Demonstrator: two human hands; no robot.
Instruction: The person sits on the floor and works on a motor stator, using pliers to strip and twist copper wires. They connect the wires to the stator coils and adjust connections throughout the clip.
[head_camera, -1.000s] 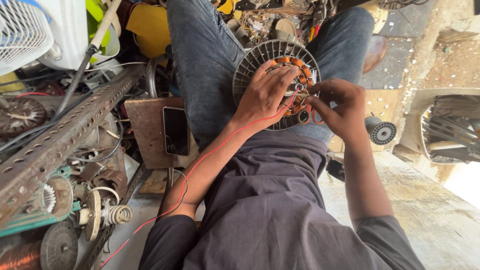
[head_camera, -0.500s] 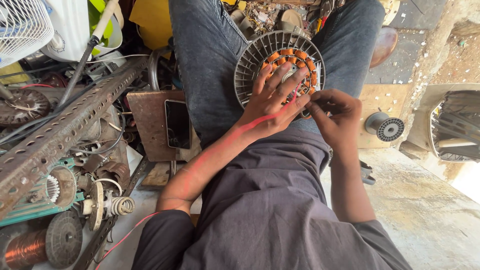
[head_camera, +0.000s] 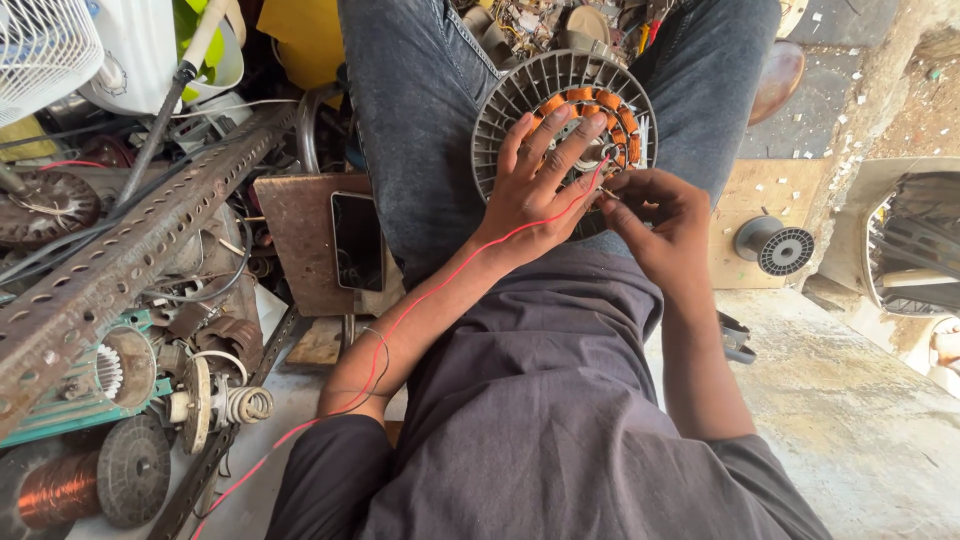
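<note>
Grey ribbed plastic forms the round fan motor housing, which is rested on the lap between two denim-clad legs, seemingly so that both hands are left free. A ring of orange-wrapped copper windings is seen inside it, directly beneath the fingers.

Left of the grip, a rusted perforated angle bar is laid across a heap of motor parts, and a white fan guard sits at the far corner. Just beside the left forearm, a dark phone is laid flat on a worn wooden board, within easy reach.

The left hand is spread flat over the windings, fingers splayed wide, pressing rather than grasping; the housing appears to be steadied this way. The right hand is closed to a narrow pinch at the housing's near edge, just beside the left hand's fingertips; what is pinched is too small to tell, though it seems to be a wire end.

A thin red wire is trailed along the left forearm from the pinch. Right of the grip, a small black spool sits on a pale board.
</note>
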